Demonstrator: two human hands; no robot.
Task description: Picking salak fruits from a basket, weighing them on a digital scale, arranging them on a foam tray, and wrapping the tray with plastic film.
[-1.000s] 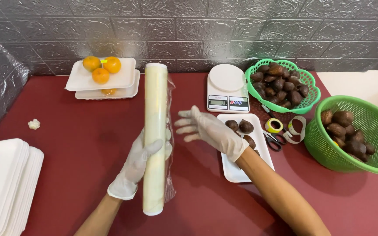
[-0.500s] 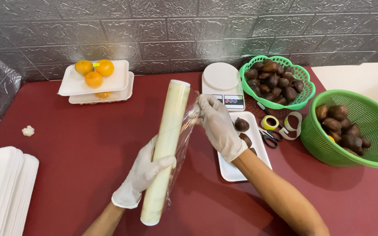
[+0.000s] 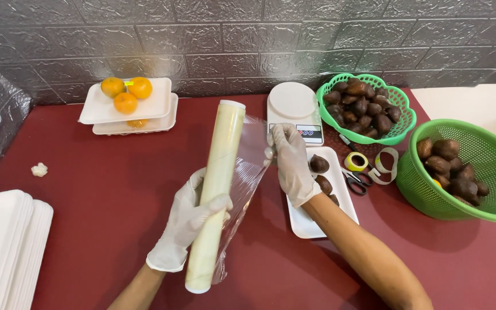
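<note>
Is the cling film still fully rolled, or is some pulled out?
Partly pulled out: a clear sheet stretches from the roll in the left hand to the right hand.

The right hand (image 3: 291,163) has drawn a wider sheet of clear film (image 3: 248,166) off the tilted roll (image 3: 216,189).

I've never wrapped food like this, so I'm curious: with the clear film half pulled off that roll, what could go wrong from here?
Three risks, as I judge it:
1. The film hangs loose between the roll and the right hand, so it may fold and cling to itself.
2. The left hand grips the roll only near its lower part; it could tip.
3. The right forearm hovers over the white tray of brown fruit and might knock it.
</note>
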